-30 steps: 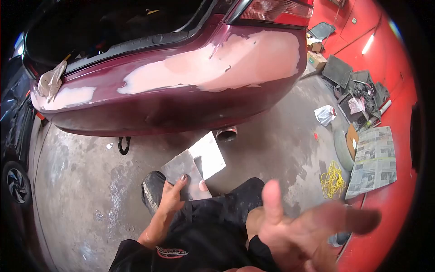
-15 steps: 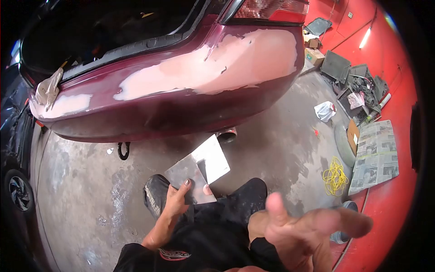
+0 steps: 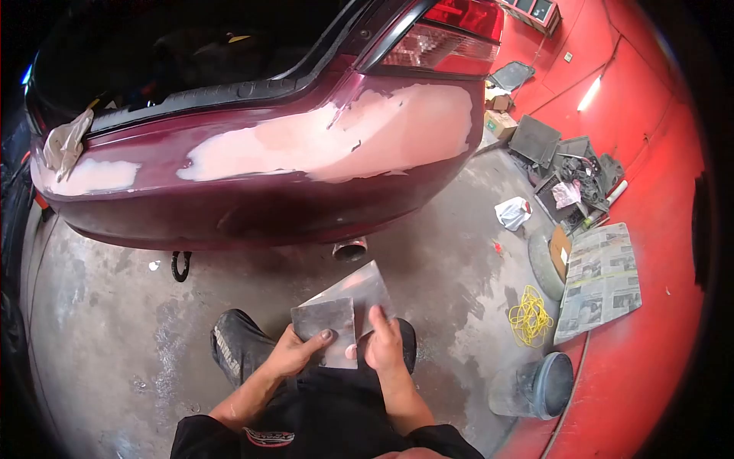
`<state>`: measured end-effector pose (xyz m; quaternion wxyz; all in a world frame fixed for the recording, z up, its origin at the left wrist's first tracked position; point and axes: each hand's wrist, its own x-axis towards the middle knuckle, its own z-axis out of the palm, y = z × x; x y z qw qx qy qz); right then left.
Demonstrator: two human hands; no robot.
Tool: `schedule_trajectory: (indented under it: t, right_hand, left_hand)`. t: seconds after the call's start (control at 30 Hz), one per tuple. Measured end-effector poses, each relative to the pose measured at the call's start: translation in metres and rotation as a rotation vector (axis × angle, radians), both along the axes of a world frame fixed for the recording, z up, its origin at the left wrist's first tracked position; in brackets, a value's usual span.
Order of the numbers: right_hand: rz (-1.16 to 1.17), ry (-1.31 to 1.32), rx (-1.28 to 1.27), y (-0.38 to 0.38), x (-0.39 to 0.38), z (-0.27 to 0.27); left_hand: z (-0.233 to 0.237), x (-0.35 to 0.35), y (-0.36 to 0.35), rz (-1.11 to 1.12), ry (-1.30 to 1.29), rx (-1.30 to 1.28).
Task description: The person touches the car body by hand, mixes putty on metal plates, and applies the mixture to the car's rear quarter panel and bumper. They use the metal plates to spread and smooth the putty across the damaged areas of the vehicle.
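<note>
My left hand (image 3: 294, 353) grips a small grey metal plate (image 3: 325, 319) by its lower edge, thumb on its face. A larger shiny plate (image 3: 359, 289) lies behind it, and my right hand (image 3: 382, 346) holds that one at its lower right edge. Both hands are over my knees, above my black shoe (image 3: 237, 344). In front of me is the maroon rear bumper (image 3: 252, 176) of a car, with wide pink filler patches (image 3: 336, 138) across it.
A pale rag (image 3: 65, 145) hangs on the open boot's sill at left. An exhaust tip (image 3: 350, 249) pokes out under the bumper. To the right lie a grey tin (image 3: 535, 386), yellow cord (image 3: 529, 316), newspaper (image 3: 600, 279), a white bag (image 3: 512, 213) and car parts along the red wall.
My right hand has dropped from close to the camera down to the plates and taken hold of the larger one. The view has shifted slightly left and the plates sit lower.
</note>
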<state>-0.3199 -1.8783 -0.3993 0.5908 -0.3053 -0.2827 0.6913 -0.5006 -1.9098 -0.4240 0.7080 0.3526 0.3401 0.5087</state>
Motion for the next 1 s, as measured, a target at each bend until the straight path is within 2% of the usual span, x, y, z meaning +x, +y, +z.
schedule_trajectory:
  t: [0.07, 0.17, 0.2, 0.23, 0.3, 0.33, 0.37, 0.43, 0.67, 1.0]
  right_hand:
    - [-0.143, 0.070, -0.023, 0.011, 0.003, 0.011]
    - [-0.344, -0.034, 0.065, 0.027, 0.037, 0.019]
    - [-0.371, -0.150, 0.315, 0.031, 0.029, 0.029]
    - [-0.336, -0.475, 0.458, 0.031, 0.046, 0.015]
    - [-0.122, -1.299, 1.221, 0.023, 0.044, 0.065]
    - [-0.140, -1.410, 1.387, 0.023, 0.040, 0.067]
    - [-0.180, -1.518, 1.563, 0.025, 0.036, 0.071]
    - [-0.209, -1.630, 1.772, 0.026, 0.032, 0.079]
    - [-0.076, -1.668, 1.937, 0.028, 0.016, 0.112]
    - [0.073, -1.800, 2.030, 0.028, -0.005, 0.133]
  left_hand:
    - [0.002, -0.014, 0.006, -0.048, 0.058, -0.056]
    - [0.035, -0.042, 0.030, 0.255, -0.012, -0.105]
    - [0.051, -0.056, 0.040, 0.290, -0.132, -0.125]
    - [0.069, -0.067, 0.046, 0.330, -0.160, -0.116]
    - [0.084, -0.097, 0.065, 0.254, 0.002, -0.061]
    - [0.086, -0.108, 0.075, 0.188, 0.032, -0.022]
    - [0.103, -0.106, 0.076, 0.225, 0.073, 0.014]
    - [0.112, -0.116, 0.084, 0.126, 0.178, 0.057]
    - [0.144, -0.101, 0.074, 0.015, 0.282, 0.211]
    - [0.145, -0.108, 0.079, 0.018, 0.409, 0.244]
